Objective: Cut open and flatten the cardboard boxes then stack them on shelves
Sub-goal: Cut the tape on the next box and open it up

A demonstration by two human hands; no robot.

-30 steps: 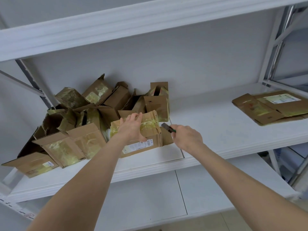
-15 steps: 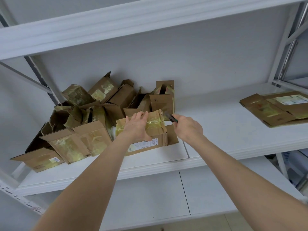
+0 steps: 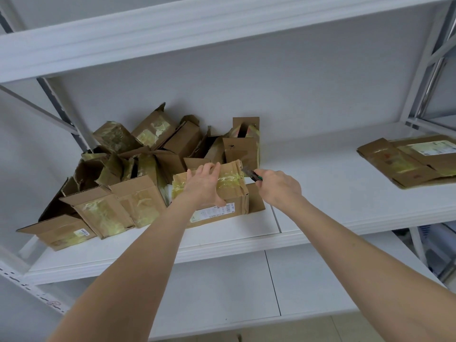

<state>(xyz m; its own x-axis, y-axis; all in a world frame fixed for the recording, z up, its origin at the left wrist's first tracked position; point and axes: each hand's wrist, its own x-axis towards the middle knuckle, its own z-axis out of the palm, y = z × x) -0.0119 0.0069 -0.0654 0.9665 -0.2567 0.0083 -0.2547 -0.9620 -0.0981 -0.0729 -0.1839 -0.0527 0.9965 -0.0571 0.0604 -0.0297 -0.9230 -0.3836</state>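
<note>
A taped cardboard box [image 3: 234, 191] with a white label on its front stands on the white shelf [image 3: 333, 193]. My left hand [image 3: 204, 185] lies on top of the box, fingers spread over the yellowish tape, thumb down its front. My right hand [image 3: 277, 187] grips a small cutter [image 3: 250, 174] whose blade tip points at the box's upper right corner. To the left and behind lies a heap of several opened cardboard boxes [image 3: 138, 174].
Flattened boxes [image 3: 409, 161] lie stacked at the shelf's right end. Another shelf board [image 3: 222, 28] runs overhead and a lower shelf [image 3: 246, 297] sits below. Metal uprights [image 3: 429, 77] stand at the right.
My right hand carried the cutter up and back toward the box's far right corner. My left hand stayed on the box top. The camera view moved closer.
</note>
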